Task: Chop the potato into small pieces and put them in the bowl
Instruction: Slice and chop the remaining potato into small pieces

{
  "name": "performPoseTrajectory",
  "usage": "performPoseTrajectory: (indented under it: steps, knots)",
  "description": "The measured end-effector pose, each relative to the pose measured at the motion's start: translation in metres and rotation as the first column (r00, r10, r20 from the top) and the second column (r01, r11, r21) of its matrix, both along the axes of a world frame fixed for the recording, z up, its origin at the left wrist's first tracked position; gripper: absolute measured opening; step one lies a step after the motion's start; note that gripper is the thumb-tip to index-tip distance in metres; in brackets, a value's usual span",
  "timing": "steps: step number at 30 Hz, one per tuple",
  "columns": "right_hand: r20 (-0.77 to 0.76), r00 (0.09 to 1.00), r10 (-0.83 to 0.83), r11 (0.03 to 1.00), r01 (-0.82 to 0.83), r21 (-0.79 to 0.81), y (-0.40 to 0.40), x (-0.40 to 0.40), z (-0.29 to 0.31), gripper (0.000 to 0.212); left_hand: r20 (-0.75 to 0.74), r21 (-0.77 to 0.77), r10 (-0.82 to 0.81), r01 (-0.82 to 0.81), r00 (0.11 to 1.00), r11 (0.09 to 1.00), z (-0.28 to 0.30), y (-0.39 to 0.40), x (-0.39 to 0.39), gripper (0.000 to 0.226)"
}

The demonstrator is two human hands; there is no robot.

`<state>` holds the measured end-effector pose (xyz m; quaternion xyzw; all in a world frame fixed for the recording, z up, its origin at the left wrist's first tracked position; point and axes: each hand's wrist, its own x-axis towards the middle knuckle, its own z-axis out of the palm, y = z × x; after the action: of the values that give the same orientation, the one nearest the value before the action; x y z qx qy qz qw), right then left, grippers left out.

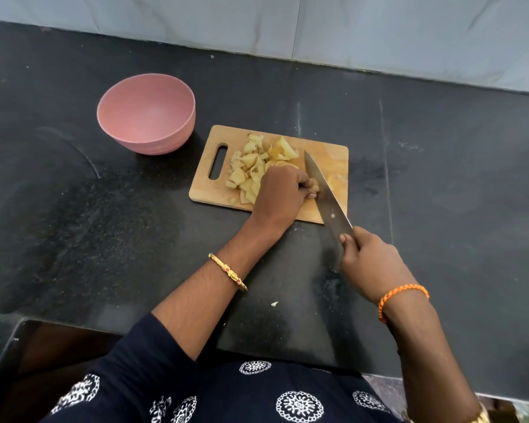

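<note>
Counter (104, 239): black speckled stone, fills most of your view; pale wall along 12 o'clock.
Your clothing (226, 392): dark top with white round prints, at 6 o'clock.
Bowl (146, 113): pink, upright, nothing visible inside, at 10 o'clock from the board, just beside its handle corner (touching or not, can't tell).
Cutting board (214, 190): wooden, centre of view, handle slot on its 9 o'clock end, flat on the counter.
Left hand (280, 192): your fingers are curled down over a potato piece (316, 187) on the board's near half, pinning it right against the blade. Gold bangle (228, 271) on that forearm.
Right hand (368, 259): wrapped round the knife's handle at 4 o'clock off the board, thumb up on the blade's heel. Orange thread band (402, 296) on the wrist.
Knife (326, 193): long steel blade, tip pointing to 11 o'clock, lying across the board's right half, edge against the held piece (handle hidden in your grip).
Chopped potato (251, 166): pale yellow chunks heaped on the board's left and middle, from the far edge to the near edge; all on the board, not in the bowl.
Slices right of blade (336, 180): a few thin pale bits, blurred.
Stray scrap (274, 304): one small pale bit on the counter at 6 o'clock from the board, between your forearms.
</note>
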<state>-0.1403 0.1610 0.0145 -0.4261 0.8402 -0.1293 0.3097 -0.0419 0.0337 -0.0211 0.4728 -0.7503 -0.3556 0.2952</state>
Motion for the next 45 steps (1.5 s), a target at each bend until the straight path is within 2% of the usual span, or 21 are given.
performPoseTrajectory:
  steps: [3,5,9,15,24,31,37,42,45]
  knots:
    - [-0.019,0.997,-0.07,0.988,0.066,-0.139,0.002,0.004,0.003,0.034,0.067,-0.033,-0.006,0.009,0.998,0.999,0.001,-0.002,0.0,0.017]
    - [-0.04,0.997,-0.065,0.983,0.057,-0.177,-0.003,0.006,0.001,0.034,0.085,-0.037,-0.013,0.016,0.996,0.999,0.003,-0.003,0.0,0.018]
    - [-0.076,0.996,-0.04,0.987,0.027,-0.161,-0.013,0.007,-0.007,0.024,0.1,-0.052,-0.027,0.033,0.995,0.998,0.004,-0.002,0.001,0.017]
    - [-0.133,0.99,-0.043,0.992,0.027,-0.122,-0.019,0.008,-0.013,0.022,0.099,-0.067,-0.032,0.038,0.995,0.997,0.002,-0.003,0.001,0.018]
    - [-0.106,0.994,0.036,0.987,-0.052,-0.154,-0.024,-0.006,-0.015,0.023,0.099,-0.089,-0.053,0.062,0.994,0.994,0.002,-0.004,0.002,0.015]
    - [-0.052,0.992,0.114,0.991,-0.117,-0.07,-0.026,-0.012,-0.012,0.02,0.077,-0.105,-0.058,0.066,0.995,0.992,-0.001,-0.004,0.002,0.013]
    - [-0.065,0.996,0.058,0.997,-0.061,-0.05,0.0,-0.006,-0.018,0.02,0.084,-0.115,-0.059,0.068,0.995,0.991,-0.004,-0.005,0.002,0.014]
    - [-0.058,0.996,-0.061,0.982,0.049,-0.182,0.003,0.002,-0.006,0.034,0.078,-0.106,-0.062,0.07,0.995,0.992,-0.004,-0.003,0.003,0.013]
    - [-0.064,0.997,-0.048,0.982,0.035,-0.187,-0.003,0.006,-0.006,0.03,0.076,-0.098,-0.059,0.066,0.995,0.993,-0.005,-0.003,0.003,0.012]
